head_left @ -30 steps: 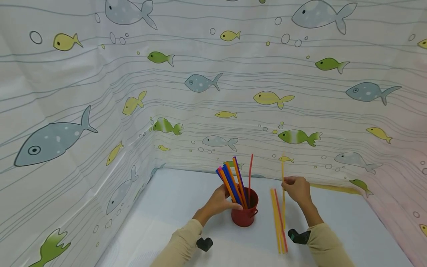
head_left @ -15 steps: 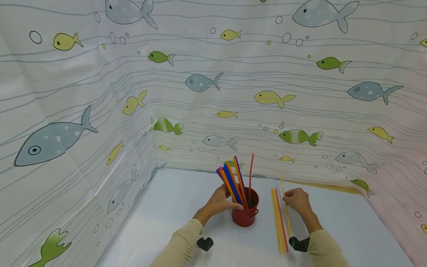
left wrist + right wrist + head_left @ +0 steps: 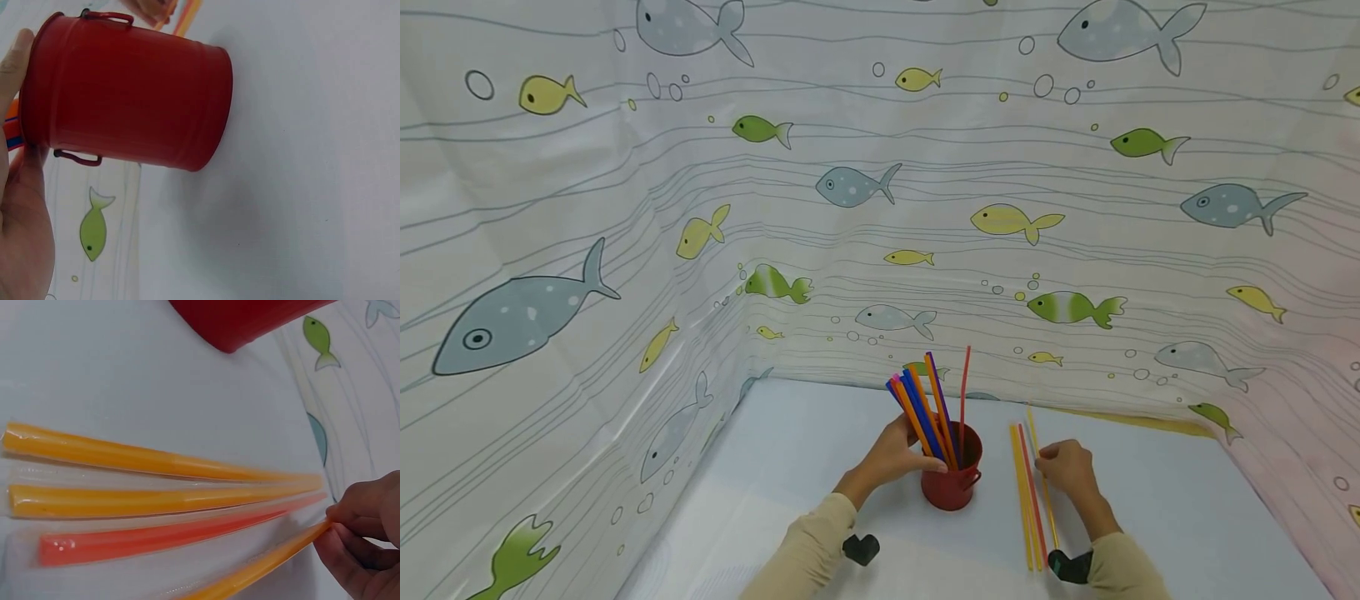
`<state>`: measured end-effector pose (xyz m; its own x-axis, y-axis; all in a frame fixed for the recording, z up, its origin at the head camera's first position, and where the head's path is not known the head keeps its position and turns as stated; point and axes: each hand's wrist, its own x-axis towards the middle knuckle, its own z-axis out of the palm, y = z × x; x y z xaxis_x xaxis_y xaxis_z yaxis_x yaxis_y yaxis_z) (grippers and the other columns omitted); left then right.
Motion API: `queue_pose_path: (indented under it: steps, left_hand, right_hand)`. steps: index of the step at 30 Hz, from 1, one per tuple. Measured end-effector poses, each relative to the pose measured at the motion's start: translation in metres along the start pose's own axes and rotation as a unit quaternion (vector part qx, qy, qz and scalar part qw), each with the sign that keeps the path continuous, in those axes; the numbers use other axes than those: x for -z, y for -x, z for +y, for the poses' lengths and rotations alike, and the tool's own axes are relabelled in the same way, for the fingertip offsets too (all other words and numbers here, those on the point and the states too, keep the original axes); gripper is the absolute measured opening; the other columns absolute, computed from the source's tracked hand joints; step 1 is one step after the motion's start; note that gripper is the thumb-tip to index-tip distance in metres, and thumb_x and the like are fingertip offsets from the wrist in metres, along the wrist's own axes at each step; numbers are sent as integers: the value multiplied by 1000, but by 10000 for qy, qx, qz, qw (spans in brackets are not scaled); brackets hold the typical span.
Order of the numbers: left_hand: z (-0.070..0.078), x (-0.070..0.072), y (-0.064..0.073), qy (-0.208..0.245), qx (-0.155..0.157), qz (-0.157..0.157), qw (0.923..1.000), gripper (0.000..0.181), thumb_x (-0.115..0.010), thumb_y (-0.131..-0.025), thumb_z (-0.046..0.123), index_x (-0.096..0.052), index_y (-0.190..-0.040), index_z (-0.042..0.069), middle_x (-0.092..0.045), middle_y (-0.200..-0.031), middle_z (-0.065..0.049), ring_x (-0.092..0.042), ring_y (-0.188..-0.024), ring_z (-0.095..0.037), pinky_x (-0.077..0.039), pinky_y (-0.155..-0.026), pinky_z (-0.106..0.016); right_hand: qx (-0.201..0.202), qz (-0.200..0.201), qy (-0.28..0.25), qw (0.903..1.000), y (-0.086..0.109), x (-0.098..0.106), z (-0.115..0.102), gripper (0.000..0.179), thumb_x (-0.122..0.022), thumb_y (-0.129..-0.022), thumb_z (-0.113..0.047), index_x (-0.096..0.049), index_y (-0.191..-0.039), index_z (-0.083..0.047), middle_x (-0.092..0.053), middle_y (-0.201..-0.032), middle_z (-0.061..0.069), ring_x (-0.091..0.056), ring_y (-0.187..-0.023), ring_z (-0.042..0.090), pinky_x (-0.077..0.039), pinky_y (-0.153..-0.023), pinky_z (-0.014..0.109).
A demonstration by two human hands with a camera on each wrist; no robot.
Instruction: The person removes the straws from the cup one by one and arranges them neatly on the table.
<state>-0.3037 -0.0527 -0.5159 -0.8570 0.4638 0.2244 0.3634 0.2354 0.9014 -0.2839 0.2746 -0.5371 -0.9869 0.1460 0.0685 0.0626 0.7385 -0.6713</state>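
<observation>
A red metal bucket [image 3: 946, 493] with small side handles stands on the table. Several blue, orange and purple straws [image 3: 917, 412] lean left in it, and a lone red straw [image 3: 964, 390] rises at its right. My left hand [image 3: 891, 454] holds the bucket at its rim, thumb in front and fingers behind the leaning straws. To the right, my right hand [image 3: 1070, 468] pinches a clear-wrapped yellow straw [image 3: 269, 562] low over the table. Beside it lie two yellow straws [image 3: 106, 501] and a red straw [image 3: 156, 539], side by side in clear wrappers.
The white table [image 3: 760, 467] meets a fish-patterned sheet [image 3: 865, 225] at the back and left. More of that sheet [image 3: 1292, 400] stands along the right side. A black wrist device [image 3: 1070, 567] sits below the right hand, close to the straws' near ends.
My right hand has moved down toward me, lowering the yellow straw from upright to beside the lying straws. My left hand and the bucket have stayed in place.
</observation>
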Motion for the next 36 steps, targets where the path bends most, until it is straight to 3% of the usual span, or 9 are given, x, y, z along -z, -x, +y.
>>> queue_pose_path:
  steps: [5, 14, 29, 36]
  left_hand:
    - [0, 0, 0, 37, -4, 3, 10000, 72, -86, -76, 20, -46, -135, 14, -59, -127, 4, -55, -121, -10, -42, -103, -29]
    - [0, 0, 1, 37, -47, -17, 10000, 72, -86, -75, 21, -46, -135, 14, -59, -127, 4, -55, -121, -10, -42, -103, -28]
    - [-1, 0, 0, -16, -49, -17, 10000, 72, -86, -76, 21, -45, -136, 15, -58, -127, 4, -55, -121, -10, -42, -103, -29]
    - [0, 0, 0, 22, -57, -13, 10000, 73, -86, -75, 20, -45, -136, 14, -58, -126, 4, -55, -121, -10, -42, -103, -28]
  right_hand:
    - [-12, 69, 23, 10000, 3, -5, 5, 19, -71, -78, -6, -73, -90, 8, -71, -79, 14, -66, -76, 30, -54, -63, 40]
    - [-191, 82, -123, 9997, 7, -12, 7, 22, -70, -74, -5, -72, -90, 9, -71, -78, 15, -63, -64, 20, -51, -52, 30]
    - [-172, 145, -17, 9997, 9, -14, 6, 22, -73, -73, -7, -72, -90, 8, -71, -85, 19, -65, -73, 26, -53, -56, 33]
    - [-314, 58, -90, 9994, 10, -14, 4, 23, -73, -76, -8, -71, -91, 9, -70, -82, 16, -63, -68, 21, -53, -55, 33]
